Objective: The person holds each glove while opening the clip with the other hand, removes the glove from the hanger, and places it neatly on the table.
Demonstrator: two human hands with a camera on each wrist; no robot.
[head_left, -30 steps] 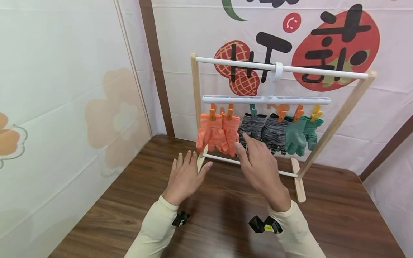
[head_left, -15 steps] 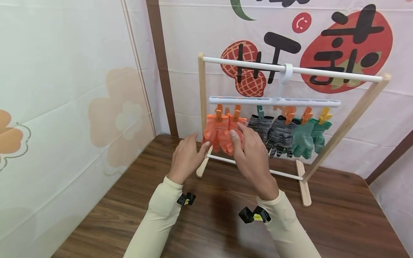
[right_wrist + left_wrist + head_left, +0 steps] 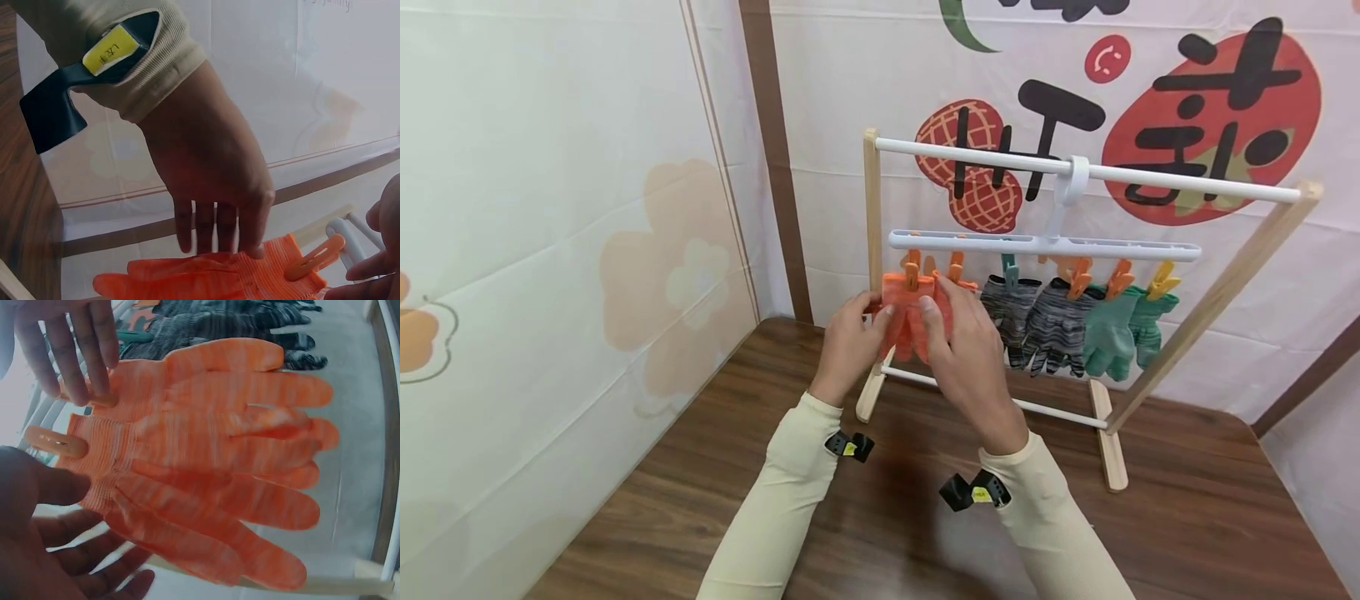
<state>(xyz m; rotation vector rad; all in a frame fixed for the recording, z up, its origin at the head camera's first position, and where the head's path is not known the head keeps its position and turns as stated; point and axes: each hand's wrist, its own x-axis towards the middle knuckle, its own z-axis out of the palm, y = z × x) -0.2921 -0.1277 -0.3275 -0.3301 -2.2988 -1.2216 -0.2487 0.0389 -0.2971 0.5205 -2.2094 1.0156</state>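
Observation:
A pair of orange knit gloves point(image 3: 904, 321) hangs by the cuffs from orange clothespins point(image 3: 912, 273) on a white hanger point(image 3: 985, 243). My left hand point(image 3: 848, 342) is at the left glove's outer edge. In the left wrist view its thumb point(image 3: 65, 486) lies at the cuff, with the other fingers loosely spread below. My right hand point(image 3: 967, 358) reaches up in front of the right glove, partly hiding it. Its extended fingers point(image 3: 74, 359) are right at the second orange clothespin point(image 3: 103, 399) in the left wrist view.
Grey-black gloves point(image 3: 1058, 321) and green gloves point(image 3: 1108, 333) hang farther right, under teal, orange and yellow clothespins. The hanger hooks over the white top rod point(image 3: 1187, 178) of a wooden rack point(image 3: 1217, 304). The rack stands on a brown table point(image 3: 715, 475) before a printed cloth backdrop point(image 3: 842, 75).
Both hands have moved up to the orange gloves. The right hand has shifted left, from before the grey-black gloves to the right orange glove; the left hand has risen to the left glove's edge.

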